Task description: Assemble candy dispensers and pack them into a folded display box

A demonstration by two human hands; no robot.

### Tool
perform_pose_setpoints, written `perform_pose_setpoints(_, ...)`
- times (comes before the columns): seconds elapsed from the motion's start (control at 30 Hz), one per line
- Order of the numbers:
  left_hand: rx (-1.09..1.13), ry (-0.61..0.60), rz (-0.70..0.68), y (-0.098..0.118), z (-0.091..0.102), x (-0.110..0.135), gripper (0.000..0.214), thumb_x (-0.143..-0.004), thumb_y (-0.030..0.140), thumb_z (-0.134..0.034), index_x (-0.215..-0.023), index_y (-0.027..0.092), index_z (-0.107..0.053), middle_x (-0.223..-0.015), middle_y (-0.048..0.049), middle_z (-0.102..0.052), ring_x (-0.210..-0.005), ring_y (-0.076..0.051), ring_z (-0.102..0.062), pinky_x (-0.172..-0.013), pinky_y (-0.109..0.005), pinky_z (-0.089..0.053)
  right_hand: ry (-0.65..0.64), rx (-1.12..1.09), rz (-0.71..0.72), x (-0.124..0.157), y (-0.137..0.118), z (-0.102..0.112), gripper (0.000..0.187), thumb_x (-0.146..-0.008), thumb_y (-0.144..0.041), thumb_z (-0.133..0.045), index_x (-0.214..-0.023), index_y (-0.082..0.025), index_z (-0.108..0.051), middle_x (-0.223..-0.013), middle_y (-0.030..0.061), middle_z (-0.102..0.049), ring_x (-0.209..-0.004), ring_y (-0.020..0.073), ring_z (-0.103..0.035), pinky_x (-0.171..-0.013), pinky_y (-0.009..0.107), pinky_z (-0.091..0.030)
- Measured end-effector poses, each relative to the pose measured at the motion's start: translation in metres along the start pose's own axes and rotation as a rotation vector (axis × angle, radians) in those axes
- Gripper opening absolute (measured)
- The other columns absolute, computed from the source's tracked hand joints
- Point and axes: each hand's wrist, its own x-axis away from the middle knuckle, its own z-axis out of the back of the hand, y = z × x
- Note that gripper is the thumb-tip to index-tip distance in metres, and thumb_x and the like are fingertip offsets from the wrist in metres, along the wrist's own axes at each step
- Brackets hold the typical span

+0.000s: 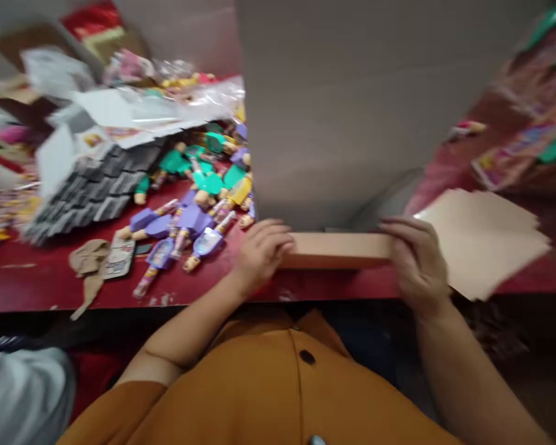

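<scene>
Both my hands grip a folded strip of tan card (336,250) at the front of the red table (41,284). My left hand (262,250) holds its left end, and my right hand (417,262) holds its right end. A large grey card panel (328,111) rises from behind the strip and hides the table beyond it. I cannot tell whether panel and strip are one piece. A fanned stack of tan card sheets (482,241) lies under and beyond my right hand.
Small dolls in purple and green dresses (185,204) lie heaped left of my left hand. Beyond them are a stack of grey card sheets (92,191) and a clear plastic bag (167,105). Colourful printed packaging (519,142) lies at the far right.
</scene>
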Motion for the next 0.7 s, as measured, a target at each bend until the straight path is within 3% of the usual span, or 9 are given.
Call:
perform_pose_setpoints(0.1,-0.171,-0.03,-0.089,-0.007,0.001,-0.01,0.014,-0.089,0.03,-0.045,-0.097,0.022,-0.054,-0.099,-0.0038,-0.063,-0.106,-0.02,-0.051,-0.091,-0.042,-0.044,0.074,-0.031,0.112,0.004,0.004,0.008,0.022,-0.084,-0.018,-0.048,-0.106,-0.022,-0.049,-0.107,0.0079,-0.055,-0.105,0.02,-0.052,-0.089,0.041,-0.045)
perform_pose_setpoints(0.17,-0.332,-0.101,-0.105,-0.006,0.003,-0.012,0.018,-0.089,0.033,-0.044,-0.099,0.021,-0.053,-0.101,-0.0035,-0.063,-0.102,-0.022,-0.052,-0.088,-0.042,-0.044,0.001,0.068,0.213,-0.006,0.003,0.001,0.017,-0.083,-0.015,-0.049,-0.099,-0.021,-0.052,-0.101,0.0058,-0.059,-0.105,0.0201,-0.052,-0.092,0.041,-0.044)
perform_pose_setpoints(0.27,-0.536,-0.267,-0.053,0.0,0.003,-0.017,0.021,-0.092,0.024,-0.035,-0.102,0.02,-0.052,-0.095,-0.0047,-0.063,-0.084,-0.02,-0.054,-0.076,-0.039,-0.044,-0.157,0.283,0.286,-0.022,-0.003,-0.009,0.013,-0.086,-0.016,-0.046,-0.091,-0.017,-0.057,-0.095,0.006,-0.063,-0.1,0.0206,-0.054,-0.089,0.038,-0.044)
perform_pose_setpoints(0.4,-0.656,-0.422,0.037,0.01,-0.01,-0.027,0.027,-0.092,0.016,-0.027,-0.094,0.014,-0.055,-0.079,-0.0071,-0.06,-0.072,-0.02,-0.051,-0.073,-0.04,-0.041,-0.403,0.545,0.197,-0.038,-0.01,-0.019,0.021,-0.084,-0.013,-0.039,-0.086,-0.014,-0.06,-0.085,0.009,-0.063,-0.08,0.0209,-0.056,-0.063,0.031,-0.043)
perform_pose_setpoints(0.5,-0.687,-0.447,0.083,0.013,-0.025,-0.028,0.024,-0.091,0.025,-0.036,-0.088,0.011,-0.056,-0.079,-0.0088,-0.057,-0.076,-0.022,-0.051,-0.068,-0.038,-0.042,-0.547,0.591,0.113,-0.04,-0.008,-0.028,0.024,-0.081,-0.009,-0.037,-0.083,-0.014,-0.06,-0.074,0.0087,-0.06,-0.072,0.0207,-0.054,-0.057,0.03,-0.038)
perform_pose_setpoints(0.57,-0.709,-0.421,0.11,0.013,-0.035,-0.023,0.025,-0.088,0.031,-0.043,-0.09,0.01,-0.056,-0.084,-0.0104,-0.057,-0.081,-0.024,-0.051,-0.068,-0.037,-0.043,-0.514,0.549,0.089,-0.034,-0.004,-0.036,0.026,-0.082,-0.008,-0.034,-0.082,-0.014,-0.06,-0.073,0.0094,-0.058,-0.072,0.0207,-0.052,-0.059,0.03,-0.039)
perform_pose_setpoints(0.7,-0.726,-0.322,0.111,0.01,-0.043,-0.011,0.025,-0.088,0.027,-0.044,-0.106,0.012,-0.054,-0.09,-0.0097,-0.057,-0.083,-0.023,-0.052,-0.07,-0.035,-0.042,-0.225,0.426,0.138,-0.016,0.003,-0.046,0.028,-0.086,-0.015,-0.034,-0.093,-0.012,-0.061,-0.088,0.0124,-0.058,-0.085,0.0224,-0.051,-0.077,0.035,-0.042)
